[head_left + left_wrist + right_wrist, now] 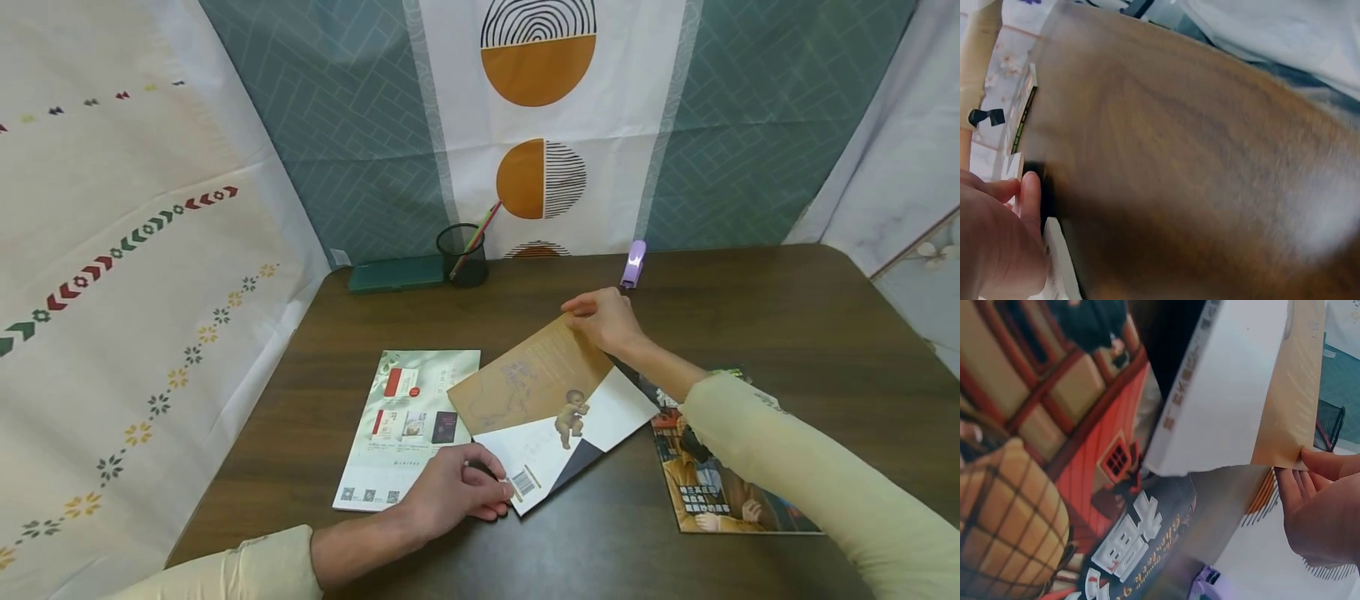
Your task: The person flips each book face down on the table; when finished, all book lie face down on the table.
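A magazine (536, 392) with a brown and white back cover, a baby figure and a barcode is held tilted between both hands. My left hand (453, 492) pinches its near corner by the barcode; in the left wrist view, the left thumb and finger (1032, 194) meet at its edge. The right hand (607, 321) grips the far corner, and the right wrist view shows the thumb over the brown part (1291, 419). Left of it lies a pale green magazine (416, 479), partly behind my left hand. A colourful illustrated magazine (693, 475) lies under my right forearm, partly hidden.
At the back of the wooden table (787, 308) stand a black mesh pen cup (470, 268) with pencils and a flat green case (397, 275). A purple clip-like object (633, 264) lies near the back edge. Patterned cloth hangs behind and at the left.
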A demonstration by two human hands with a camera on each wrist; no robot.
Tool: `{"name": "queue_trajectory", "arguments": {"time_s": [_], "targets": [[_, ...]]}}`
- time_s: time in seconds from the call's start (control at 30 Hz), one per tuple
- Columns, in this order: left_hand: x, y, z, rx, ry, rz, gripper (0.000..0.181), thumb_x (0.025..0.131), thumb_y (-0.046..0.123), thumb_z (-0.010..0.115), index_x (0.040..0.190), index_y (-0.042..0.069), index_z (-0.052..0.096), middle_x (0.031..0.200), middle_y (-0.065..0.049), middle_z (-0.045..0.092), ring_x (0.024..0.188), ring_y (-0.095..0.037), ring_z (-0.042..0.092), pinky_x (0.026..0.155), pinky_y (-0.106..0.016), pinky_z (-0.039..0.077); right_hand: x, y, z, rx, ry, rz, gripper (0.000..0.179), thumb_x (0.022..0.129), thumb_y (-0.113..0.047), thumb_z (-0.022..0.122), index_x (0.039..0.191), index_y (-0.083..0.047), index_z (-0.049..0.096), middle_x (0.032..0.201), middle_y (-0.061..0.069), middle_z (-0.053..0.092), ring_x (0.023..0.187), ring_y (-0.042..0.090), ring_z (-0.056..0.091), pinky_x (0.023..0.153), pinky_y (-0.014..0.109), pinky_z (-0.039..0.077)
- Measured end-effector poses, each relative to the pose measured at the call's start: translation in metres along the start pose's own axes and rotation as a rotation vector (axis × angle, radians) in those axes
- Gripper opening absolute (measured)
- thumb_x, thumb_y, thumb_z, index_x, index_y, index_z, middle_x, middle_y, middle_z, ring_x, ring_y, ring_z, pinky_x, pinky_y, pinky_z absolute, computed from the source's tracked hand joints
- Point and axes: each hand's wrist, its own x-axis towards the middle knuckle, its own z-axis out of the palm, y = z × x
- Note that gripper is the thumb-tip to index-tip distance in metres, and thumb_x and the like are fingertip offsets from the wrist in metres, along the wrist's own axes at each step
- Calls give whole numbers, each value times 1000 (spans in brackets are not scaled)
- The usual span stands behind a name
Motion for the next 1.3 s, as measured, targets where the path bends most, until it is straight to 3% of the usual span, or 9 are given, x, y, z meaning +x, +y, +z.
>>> {"name": "queue_trajectory", "arguments": {"time_s": [0.37,0.57,0.67,0.8,0.93,1.03,1.1,1.27,1.3], "targets": [[1,2,-3,209,-83,51,18,93,0,79,102,2,64,79,-11,76,64,-19,72,62,-35,63,-2,7,7,-34,-170,22,37,108,-10,59,141,8,62,142,28,63,136,46,56,111,54,47],[0,16,-12,365,-164,91,21,95,0,78,110,4,65,82,-5,77,63,-20,72,58,-32,61,-10,8,1,-66,-277,-58,52,110,-13,58,154,12,45,157,30,47,145,48,45,117,58,39],[3,26,-24,519,-159,172,22,94,5,81,111,6,67,80,1,77,61,-15,71,56,-28,59,-20,7,-5,-109,-322,-117,61,108,-15,62,157,12,38,158,32,45,130,47,58,106,55,50],[15,36,-47,793,-66,338,21,92,13,85,109,11,72,82,11,75,63,-5,65,60,-24,53,-42,6,-13,-161,-397,-142,80,102,-23,73,159,14,30,154,35,47,116,45,59,97,54,53],[33,46,-72,968,2,433,35,89,20,90,120,14,74,104,8,75,83,-8,66,69,-27,55,-66,5,-25,-177,-431,-100,101,93,-32,85,161,13,26,160,36,39,142,50,46,112,63,43],[44,53,-91,1063,2,414,62,86,29,93,140,13,66,129,1,70,104,-15,66,84,-35,57,-82,5,-35,-190,-421,-74,108,88,-35,89,162,12,26,162,36,34,147,55,38,112,67,40],[48,55,-102,1095,-15,379,81,84,35,94,152,12,57,142,-2,65,117,-19,64,93,-43,55,-92,8,-41,-179,-420,-51,108,88,-34,89,163,10,25,163,36,33,129,52,57,105,62,50],[55,51,-122,1071,-80,312,100,81,43,94,163,15,44,151,-6,58,131,-25,57,102,-47,53,-119,18,-47,-176,-367,-45,104,87,-27,91,161,11,29,159,37,38,117,50,65,89,54,59],[56,50,-124,1066,-90,310,101,80,43,94,163,16,43,149,-6,58,131,-25,57,100,-45,54,-124,20,-47,-189,-345,-61,102,86,-25,91,160,12,31,158,37,40,128,53,59,94,55,58]]}}
